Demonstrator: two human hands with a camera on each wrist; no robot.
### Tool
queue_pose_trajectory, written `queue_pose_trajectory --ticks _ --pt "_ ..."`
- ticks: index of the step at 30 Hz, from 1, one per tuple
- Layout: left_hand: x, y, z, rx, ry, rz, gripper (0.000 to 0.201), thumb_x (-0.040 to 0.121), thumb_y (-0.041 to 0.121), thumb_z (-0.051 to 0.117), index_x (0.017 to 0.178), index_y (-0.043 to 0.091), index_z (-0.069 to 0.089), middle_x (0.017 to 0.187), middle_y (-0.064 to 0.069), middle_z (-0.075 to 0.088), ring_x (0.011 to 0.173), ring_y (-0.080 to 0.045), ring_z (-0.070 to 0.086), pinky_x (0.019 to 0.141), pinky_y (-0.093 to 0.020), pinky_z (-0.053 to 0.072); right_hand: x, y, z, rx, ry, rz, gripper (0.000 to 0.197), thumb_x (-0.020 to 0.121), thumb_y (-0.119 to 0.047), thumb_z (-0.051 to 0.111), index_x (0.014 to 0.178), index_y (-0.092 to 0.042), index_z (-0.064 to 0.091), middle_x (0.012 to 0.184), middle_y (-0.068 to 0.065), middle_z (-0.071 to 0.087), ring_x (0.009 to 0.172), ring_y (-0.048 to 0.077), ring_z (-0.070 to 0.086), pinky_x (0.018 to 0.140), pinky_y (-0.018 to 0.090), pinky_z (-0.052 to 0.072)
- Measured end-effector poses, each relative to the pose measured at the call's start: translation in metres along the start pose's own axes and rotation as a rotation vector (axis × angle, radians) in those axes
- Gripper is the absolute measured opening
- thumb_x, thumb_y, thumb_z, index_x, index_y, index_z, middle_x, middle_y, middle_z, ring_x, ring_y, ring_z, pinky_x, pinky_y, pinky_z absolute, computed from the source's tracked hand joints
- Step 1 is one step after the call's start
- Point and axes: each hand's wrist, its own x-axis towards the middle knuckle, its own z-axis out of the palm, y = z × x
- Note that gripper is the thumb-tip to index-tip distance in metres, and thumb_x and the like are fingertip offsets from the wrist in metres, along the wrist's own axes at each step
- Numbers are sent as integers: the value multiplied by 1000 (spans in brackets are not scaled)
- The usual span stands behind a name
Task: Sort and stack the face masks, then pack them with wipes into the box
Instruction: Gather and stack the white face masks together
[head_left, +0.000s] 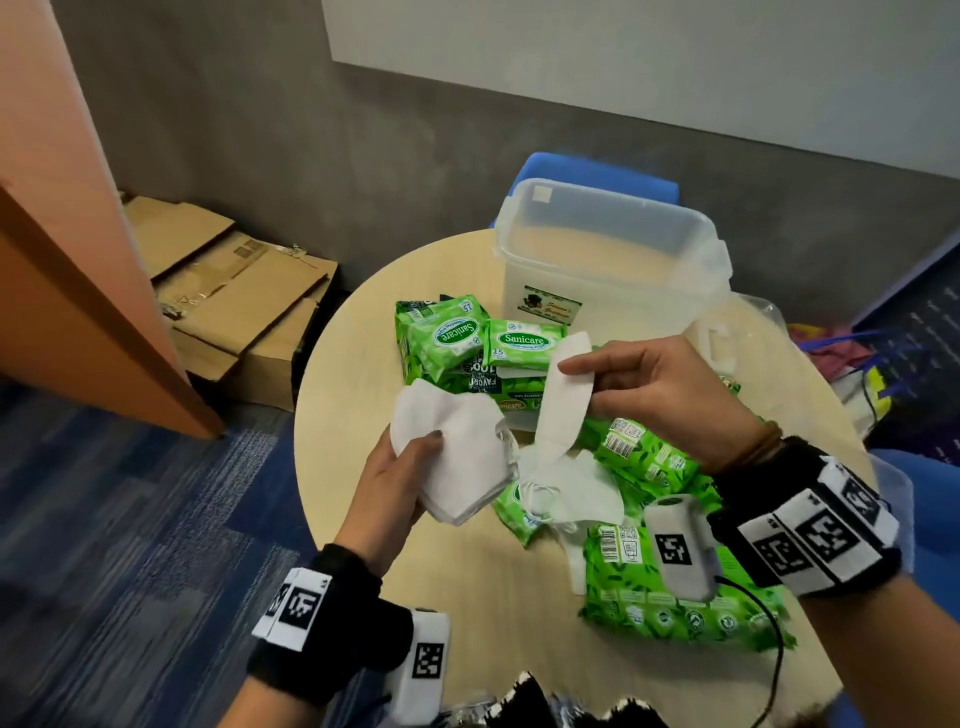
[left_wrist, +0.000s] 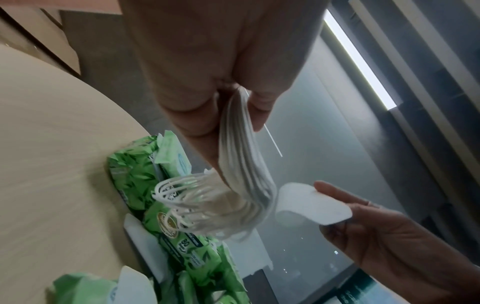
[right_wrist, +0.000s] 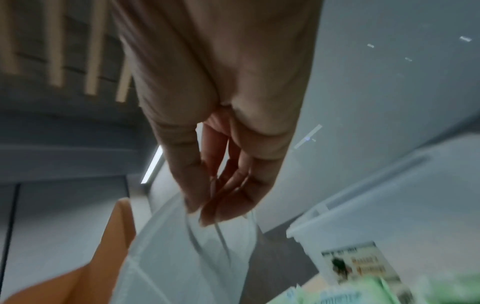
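My left hand (head_left: 402, 467) grips a stack of white folded face masks (head_left: 457, 457) above the round table's left side; in the left wrist view the mask stack (left_wrist: 244, 164) shows edge-on with its ear loops (left_wrist: 179, 197) hanging. My right hand (head_left: 618, 374) pinches a single white mask (head_left: 563, 395) between thumb and fingers, just right of the stack; the same single mask (left_wrist: 311, 203) appears beside the stack. More loose masks (head_left: 576, 488) lie on the table among green wipe packs (head_left: 452, 332). The clear plastic box (head_left: 608, 249) stands open at the far side.
The round wooden table (head_left: 363, 332) carries several green wipe packs, a large one (head_left: 675, 608) near my right wrist. The box lid (head_left: 737, 322) lies right of the box. A blue chair (head_left: 571, 171) stands behind it. Flattened cardboard (head_left: 228, 280) lies on the floor at left.
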Motion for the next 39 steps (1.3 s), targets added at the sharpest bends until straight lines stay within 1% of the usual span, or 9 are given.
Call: queue_pose_trajectory --ticks 4,8,12,16,20,25,28,33,39 --pt "2 4 12 -48 2 33 35 93 20 52 127 25 54 121 2 69 110 -17 65 89 -33 55 -4 -4 2 -309 217 -175 16 71 -6 79 83 -17 76 83 -3 64 79 21 62 76 41 54" --pt "3 4 22 -94 8 35 35 101 15 43 133 26 50 123 5 67 113 -14 64 87 -31 54 -6 1 1 -614 517 -269 6 74 -23 78 80 -22 76 108 -2 53 106 18 45 89 24 35" --pt "3 4 30 -109 5 39 37 100 14 43 135 27 49 124 7 67 113 -12 64 85 -29 55 -4 4 2 -668 597 -80 11 79 -27 72 77 -18 76 109 0 55 109 23 44 88 27 34" --pt "2 4 34 -106 -3 38 36 100 14 43 133 28 50 123 8 67 112 -11 64 84 -27 55 -8 1 7 -856 648 49 12 79 -29 68 71 -21 74 119 1 53 116 28 38 100 43 32" --pt "1 4 34 -90 -1 40 34 100 15 44 128 31 52 122 10 68 111 -10 64 84 -28 53 -8 4 6 -1024 617 -30 13 78 -26 67 71 -21 76 117 3 57 116 29 42 107 49 25" --pt "2 1 32 -57 -4 42 31 100 16 44 126 30 55 119 10 69 110 -12 65 83 -29 53 -3 7 -2 -811 508 -32 16 83 -21 63 75 -10 71 80 4 68 82 23 58 78 36 47" --pt "3 1 35 -57 -12 32 33 100 17 44 130 29 53 120 10 68 111 -12 64 84 -30 54 -3 10 2 -557 563 -8 12 80 -17 66 70 -11 67 65 0 64 66 19 58 64 27 45" --pt "6 -1 45 -46 -8 36 49 91 30 52 140 29 45 132 7 61 122 -17 58 106 -46 44 -9 10 44 -511 570 -240 12 80 -13 66 70 -12 61 67 2 62 62 18 57 61 32 48" --pt "6 0 52 -54 1 22 36 101 17 43 136 21 51 127 -11 63 116 -23 61 93 -39 49 -19 24 97 -513 371 -442 10 84 -17 60 80 -8 61 89 10 69 87 25 65 75 40 51"
